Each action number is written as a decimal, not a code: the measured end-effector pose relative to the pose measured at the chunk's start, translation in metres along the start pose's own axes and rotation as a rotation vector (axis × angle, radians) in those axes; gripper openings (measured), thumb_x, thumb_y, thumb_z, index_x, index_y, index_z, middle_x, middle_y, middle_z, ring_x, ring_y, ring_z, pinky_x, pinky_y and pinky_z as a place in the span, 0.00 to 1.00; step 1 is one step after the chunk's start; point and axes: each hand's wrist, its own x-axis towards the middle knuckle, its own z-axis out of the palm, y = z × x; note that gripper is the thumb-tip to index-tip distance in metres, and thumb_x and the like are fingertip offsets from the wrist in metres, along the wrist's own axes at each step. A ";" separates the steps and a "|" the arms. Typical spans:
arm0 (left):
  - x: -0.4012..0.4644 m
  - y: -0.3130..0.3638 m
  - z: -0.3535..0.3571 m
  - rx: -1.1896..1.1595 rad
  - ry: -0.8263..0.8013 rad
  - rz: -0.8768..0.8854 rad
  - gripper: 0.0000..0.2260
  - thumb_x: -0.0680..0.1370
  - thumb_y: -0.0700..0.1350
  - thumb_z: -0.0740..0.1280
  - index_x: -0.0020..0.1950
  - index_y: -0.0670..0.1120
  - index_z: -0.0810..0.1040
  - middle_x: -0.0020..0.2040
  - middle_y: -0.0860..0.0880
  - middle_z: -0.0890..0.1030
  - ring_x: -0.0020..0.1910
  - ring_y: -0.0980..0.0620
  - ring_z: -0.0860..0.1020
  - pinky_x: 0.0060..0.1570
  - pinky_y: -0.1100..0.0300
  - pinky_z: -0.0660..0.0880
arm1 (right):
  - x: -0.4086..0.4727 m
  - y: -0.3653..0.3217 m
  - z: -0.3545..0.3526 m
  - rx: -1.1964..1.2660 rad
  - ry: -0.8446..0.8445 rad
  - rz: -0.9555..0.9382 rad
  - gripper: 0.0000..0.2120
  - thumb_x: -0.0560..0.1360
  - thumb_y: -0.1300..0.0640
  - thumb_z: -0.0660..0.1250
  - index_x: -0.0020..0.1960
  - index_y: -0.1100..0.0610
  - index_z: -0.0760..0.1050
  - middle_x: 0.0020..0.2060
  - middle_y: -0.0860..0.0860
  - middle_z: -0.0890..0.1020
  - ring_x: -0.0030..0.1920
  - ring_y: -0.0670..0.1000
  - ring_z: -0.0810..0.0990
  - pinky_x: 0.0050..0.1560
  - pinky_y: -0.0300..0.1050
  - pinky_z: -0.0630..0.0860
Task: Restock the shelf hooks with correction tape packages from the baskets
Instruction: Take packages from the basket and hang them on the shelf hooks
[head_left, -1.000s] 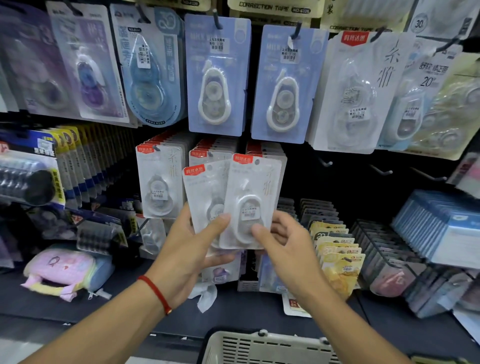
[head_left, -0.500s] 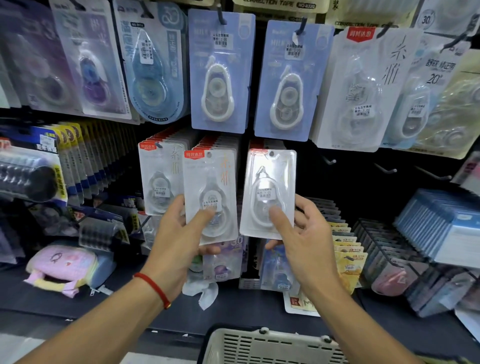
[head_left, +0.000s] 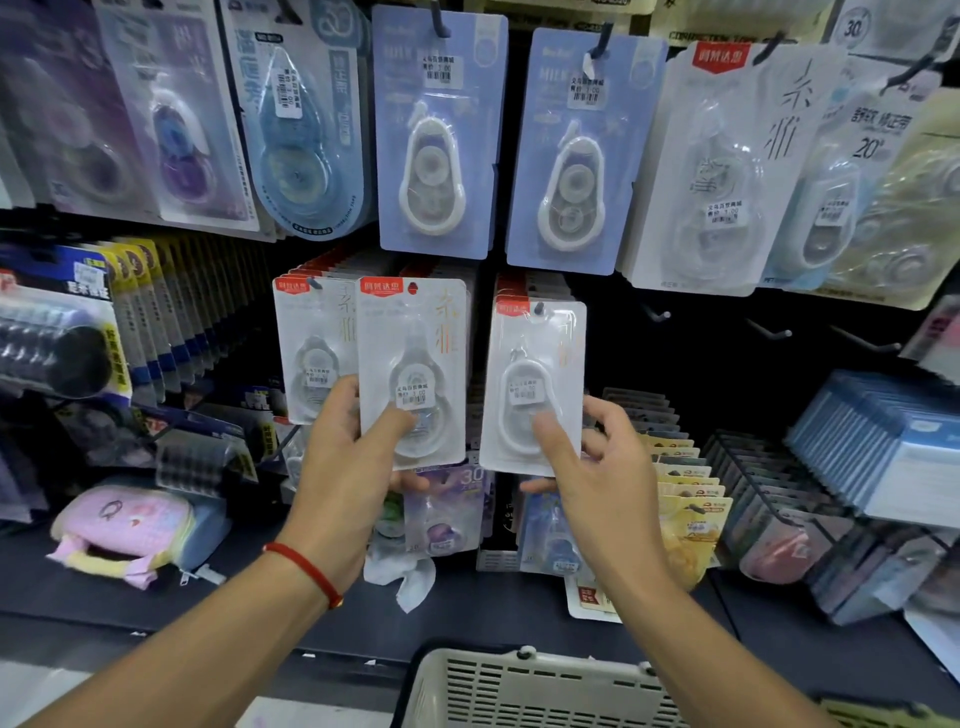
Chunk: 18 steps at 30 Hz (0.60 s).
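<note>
R hand (head_left: 597, 483) pinches 1 correction tape pkg (head_left: 535, 387) onto its hook, L hand (head_left: 348, 462) grips another pkg (head_left: 413, 371) w/ 3 hooks (head_left: 769, 330) bare.

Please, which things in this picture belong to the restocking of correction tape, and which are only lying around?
Belong to the job:
- left hand gripping a white package
- right hand holding another white package at its hook
- beige basket
- empty hooks

Only lying around:
- pink pouch
- crumpled white paper
- yellow packages
</note>
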 end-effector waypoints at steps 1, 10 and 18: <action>0.000 0.000 0.000 0.002 -0.004 -0.002 0.12 0.82 0.36 0.67 0.57 0.53 0.80 0.52 0.52 0.87 0.45 0.51 0.86 0.30 0.57 0.80 | 0.002 0.002 -0.001 -0.115 -0.017 0.045 0.24 0.79 0.41 0.70 0.70 0.52 0.72 0.48 0.44 0.87 0.44 0.47 0.88 0.42 0.51 0.86; -0.013 -0.011 0.017 0.178 -0.294 0.034 0.22 0.83 0.41 0.69 0.69 0.64 0.70 0.57 0.52 0.86 0.51 0.48 0.87 0.42 0.48 0.86 | -0.005 0.003 0.007 -0.107 -0.239 0.065 0.14 0.80 0.45 0.70 0.62 0.51 0.79 0.53 0.46 0.87 0.54 0.45 0.85 0.56 0.44 0.82; -0.014 -0.006 0.024 0.208 -0.333 -0.005 0.32 0.82 0.33 0.66 0.75 0.67 0.68 0.61 0.48 0.82 0.53 0.43 0.84 0.47 0.57 0.84 | -0.003 -0.003 0.003 -0.003 -0.037 -0.006 0.11 0.81 0.54 0.71 0.63 0.50 0.78 0.52 0.47 0.87 0.53 0.48 0.87 0.52 0.53 0.85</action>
